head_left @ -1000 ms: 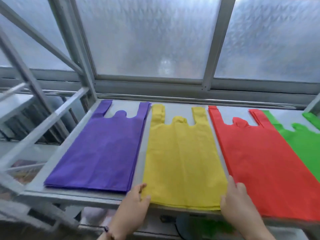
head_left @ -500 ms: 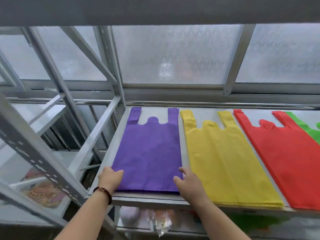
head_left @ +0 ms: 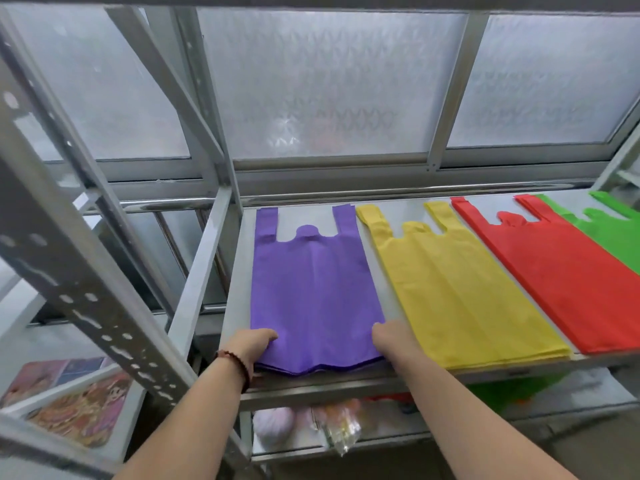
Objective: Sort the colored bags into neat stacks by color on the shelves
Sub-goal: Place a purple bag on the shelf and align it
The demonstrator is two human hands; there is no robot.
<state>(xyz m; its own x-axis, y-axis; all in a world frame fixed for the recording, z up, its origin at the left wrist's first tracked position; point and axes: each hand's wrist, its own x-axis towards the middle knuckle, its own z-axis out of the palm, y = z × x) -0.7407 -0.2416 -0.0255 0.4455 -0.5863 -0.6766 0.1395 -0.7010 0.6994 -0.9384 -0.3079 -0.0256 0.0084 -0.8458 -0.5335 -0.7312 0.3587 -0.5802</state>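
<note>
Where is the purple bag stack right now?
Head view: the purple bag stack lies leftmost on the shelf, beside the yellow stack, both hands at its near corners.

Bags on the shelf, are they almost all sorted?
Nearly. The yellow stack, red stack and green stack already lie flat by color. The left hand and right hand grip the purple stack, whose front edge is wavy and needs straightening. More may be out of view.

The location is a storeroom or small stockroom. Indicators: slotted grey metal racking (head_left: 86, 289), a steel shelf (head_left: 239, 271) carrying flat stacks of coloured non-woven bags (head_left: 457, 285), frosted windows (head_left: 329, 84) on the far side, and packaged goods (head_left: 311, 427) on the lower tier.
</note>
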